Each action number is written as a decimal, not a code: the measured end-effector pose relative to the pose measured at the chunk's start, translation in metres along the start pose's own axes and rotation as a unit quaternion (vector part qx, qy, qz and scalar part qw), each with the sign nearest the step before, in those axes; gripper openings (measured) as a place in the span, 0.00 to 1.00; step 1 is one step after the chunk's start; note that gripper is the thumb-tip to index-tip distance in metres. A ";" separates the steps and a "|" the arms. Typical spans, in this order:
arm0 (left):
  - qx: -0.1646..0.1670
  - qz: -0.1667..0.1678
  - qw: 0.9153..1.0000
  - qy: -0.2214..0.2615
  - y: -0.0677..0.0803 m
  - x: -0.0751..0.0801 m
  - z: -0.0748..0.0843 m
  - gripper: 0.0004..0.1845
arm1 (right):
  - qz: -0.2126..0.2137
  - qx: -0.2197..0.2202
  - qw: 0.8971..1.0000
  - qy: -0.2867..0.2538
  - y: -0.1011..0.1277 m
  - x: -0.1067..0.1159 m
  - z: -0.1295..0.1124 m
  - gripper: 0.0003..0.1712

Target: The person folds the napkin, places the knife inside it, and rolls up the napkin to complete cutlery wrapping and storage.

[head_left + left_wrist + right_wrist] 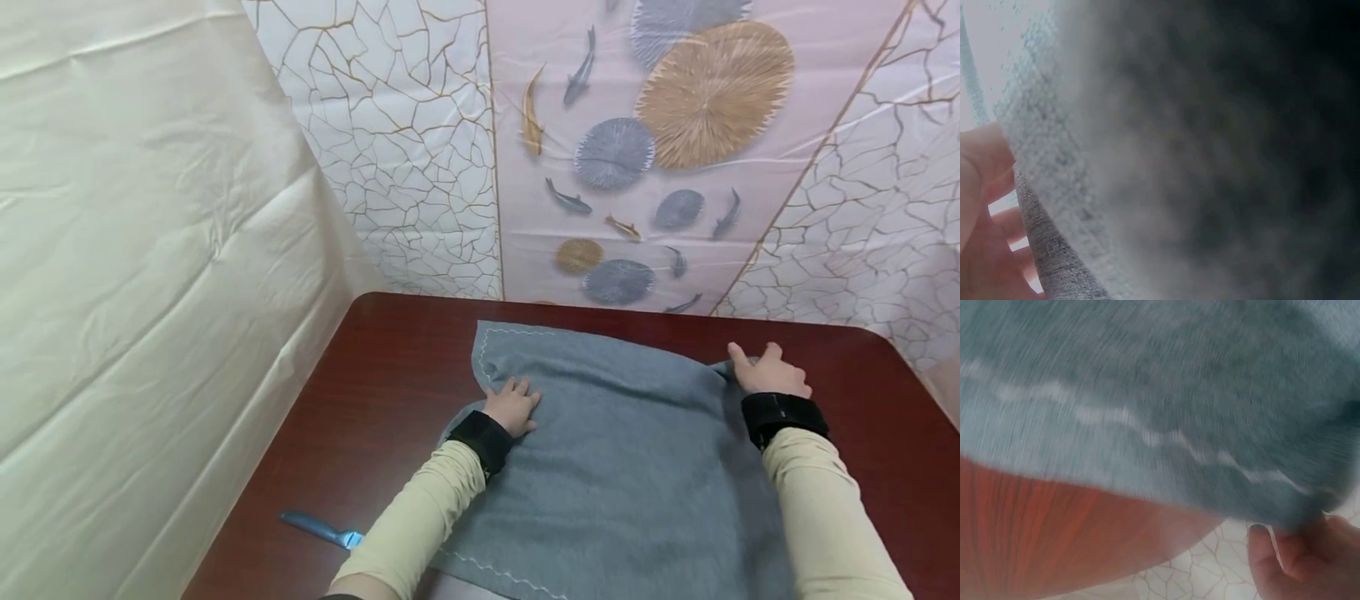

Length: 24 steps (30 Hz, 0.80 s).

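Note:
A grey cloth point(600, 475) with a wavy white stitched line near its edge lies over the table, rumpled along its far side. My left hand point(512, 407) rests on its left part with fingers spread. In the left wrist view, cloth point(1054, 156) fills much of the picture, close and blurred, beside the fingers point(1013, 225). At the far right corner, my right hand point(772, 372) pinches the cloth. The right wrist view has that corner between thumb and fingers point(1310, 550), with the stitched edge stretching off to the left, lifted off the table.
The dark red-brown table point(360, 417) has rounded far corners. A blue-handled tool point(318, 527) lies at the near left, partly behind the left sleeve. A pale sheet point(150, 250) hangs on the left, and a patterned wall covering point(420, 167) stands behind the table.

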<state>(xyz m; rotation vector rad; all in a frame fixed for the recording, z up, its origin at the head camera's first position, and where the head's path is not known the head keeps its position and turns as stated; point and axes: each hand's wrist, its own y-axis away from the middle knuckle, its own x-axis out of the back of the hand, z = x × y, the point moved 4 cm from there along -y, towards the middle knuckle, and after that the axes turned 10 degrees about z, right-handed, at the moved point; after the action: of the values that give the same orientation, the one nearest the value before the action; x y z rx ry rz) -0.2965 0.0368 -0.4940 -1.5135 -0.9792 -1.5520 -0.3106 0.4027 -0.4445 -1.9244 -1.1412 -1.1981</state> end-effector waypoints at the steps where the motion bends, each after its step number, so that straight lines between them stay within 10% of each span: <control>1: -0.002 -0.001 1.000 -0.001 0.001 0.000 0.002 0.30 | -0.005 -0.006 1.000 0.008 0.002 0.000 0.001 0.55; 11: 0.003 -0.006 1.000 0.013 0.004 0.012 0.001 0.29 | 0.006 0.130 0.990 -0.054 0.003 -0.002 -0.006 0.07; 20: 0.011 -0.013 1.000 0.015 -0.001 0.003 -0.003 0.30 | 0.095 0.254 0.952 -0.140 -0.005 0.022 -0.012 0.31; 24: 0.006 -0.024 1.000 0.020 0.001 0.004 0.000 0.31 | 0.064 0.253 0.957 -0.124 -0.004 0.021 -0.002 0.36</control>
<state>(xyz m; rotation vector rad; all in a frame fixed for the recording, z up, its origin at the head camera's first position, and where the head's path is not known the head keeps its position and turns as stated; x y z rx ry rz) -0.2959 0.0369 -0.4900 -1.4554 -1.0070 -1.6004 -0.3104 0.4104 -0.4248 -1.7389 -1.2782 -0.5305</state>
